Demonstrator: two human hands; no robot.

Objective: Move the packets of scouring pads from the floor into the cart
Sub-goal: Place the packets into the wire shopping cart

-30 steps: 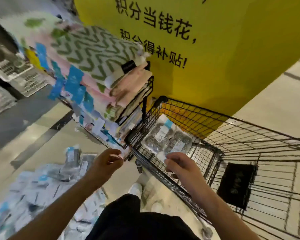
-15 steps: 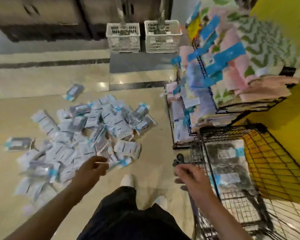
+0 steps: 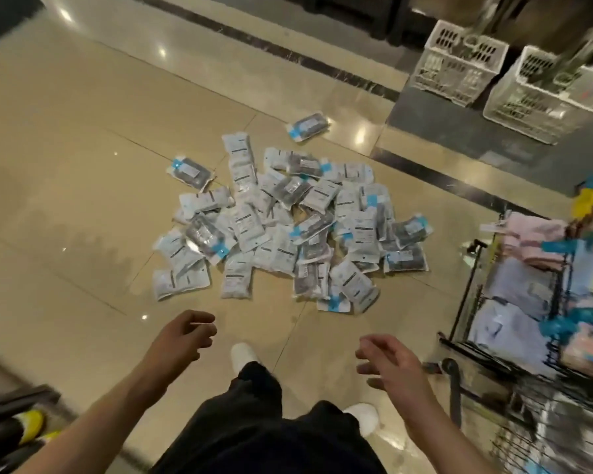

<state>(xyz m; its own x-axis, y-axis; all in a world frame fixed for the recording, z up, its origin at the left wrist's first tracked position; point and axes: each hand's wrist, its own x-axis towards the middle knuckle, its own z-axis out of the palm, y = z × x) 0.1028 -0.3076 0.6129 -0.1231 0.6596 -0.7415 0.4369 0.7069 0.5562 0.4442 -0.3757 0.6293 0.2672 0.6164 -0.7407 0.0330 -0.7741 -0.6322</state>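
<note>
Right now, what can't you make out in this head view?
- Black wire cart: its basket is cut off by the right edge and blurred; packets inside cannot be counted.
- Pile of clear plastic scouring-pad packets: overlapping, so the count is unclear; label print too small.
- White perforated plastic crates: contents blurred.
- Both hands show fully, empty.

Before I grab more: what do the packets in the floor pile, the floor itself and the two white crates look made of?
Pile of clear packets: thin glossy plastic film, apparently; it glints over dark pads. Beige floor: polished stone or tile, mirroring lights, with seams. White lattice crates: likely rigid moulded plastic.
</note>
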